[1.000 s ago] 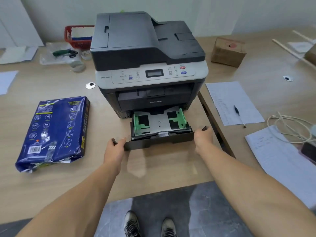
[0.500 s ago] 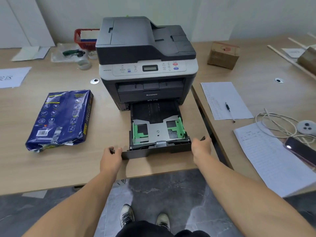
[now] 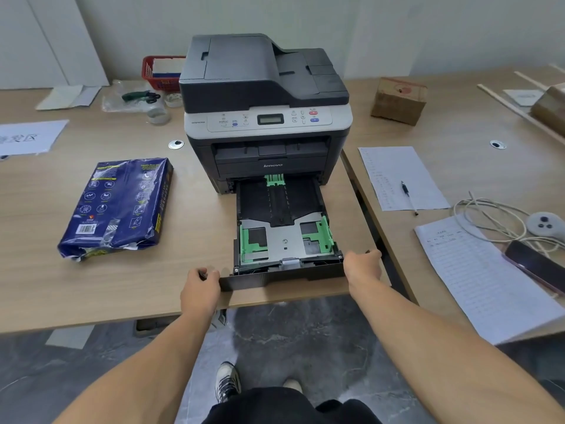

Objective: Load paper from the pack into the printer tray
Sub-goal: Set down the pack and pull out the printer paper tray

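Under printer [image 3: 266, 117], tray [image 3: 284, 240] rear hidden

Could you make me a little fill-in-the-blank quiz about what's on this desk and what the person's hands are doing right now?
1. Both hands, left hand and right hand, grip the front of the printer's ____.
2. The tray holds ____ sheets of paper.
3. The blue paper pack lies to the ____ of the printer.
4. A ____ lies on the sheet right of the printer.

Missing words: tray; no; left; pen
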Motion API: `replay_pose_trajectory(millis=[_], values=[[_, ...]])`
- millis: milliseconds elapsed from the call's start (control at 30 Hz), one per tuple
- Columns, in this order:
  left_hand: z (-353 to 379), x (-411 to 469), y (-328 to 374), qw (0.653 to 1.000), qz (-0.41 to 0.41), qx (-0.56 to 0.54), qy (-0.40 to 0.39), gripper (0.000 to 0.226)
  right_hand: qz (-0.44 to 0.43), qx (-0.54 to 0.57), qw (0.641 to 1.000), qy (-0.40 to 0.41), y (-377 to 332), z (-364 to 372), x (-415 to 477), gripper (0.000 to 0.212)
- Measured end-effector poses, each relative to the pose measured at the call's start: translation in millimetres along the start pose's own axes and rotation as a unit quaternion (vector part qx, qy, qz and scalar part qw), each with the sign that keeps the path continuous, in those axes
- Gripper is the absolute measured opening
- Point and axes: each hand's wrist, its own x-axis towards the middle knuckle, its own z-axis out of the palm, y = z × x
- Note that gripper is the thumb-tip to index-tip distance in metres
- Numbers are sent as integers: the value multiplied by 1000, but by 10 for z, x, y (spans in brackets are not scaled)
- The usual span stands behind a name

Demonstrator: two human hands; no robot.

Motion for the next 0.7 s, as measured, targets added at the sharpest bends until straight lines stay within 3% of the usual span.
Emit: replay_pose_trajectory(millis=[100,167,233,300,367,433,567,700], values=[[-10,-9,-3,1000,-3,2,-4,32,2,-9,1000,5,-18,8,-23,50],[-21,-9,23,1000,-5,5,-6,36,-33,-72,996,35,-49,24,-73,63],[-47,-3,72,1000,2,-1,-2,41,-152,-206,965,64,-83,56,-144,74],[-111,20,135,1000,22,-3,6,44,-293,-291,909,52,-149,175,-223,71],[-217,78,183,999,49,9,11,46,-360,-289,887,-1,-280,386,-337,60],[-385,171,210,997,73,26,15,46,-388,-272,878,-67,-425,656,-489,52],[-811,458,206,990,111,75,37,42,-441,-289,824,-205,-652,1213,-890,45],[-1323,887,148,987,100,100,75,37,-461,-297,795,-258,-793,1922,-1251,44]])
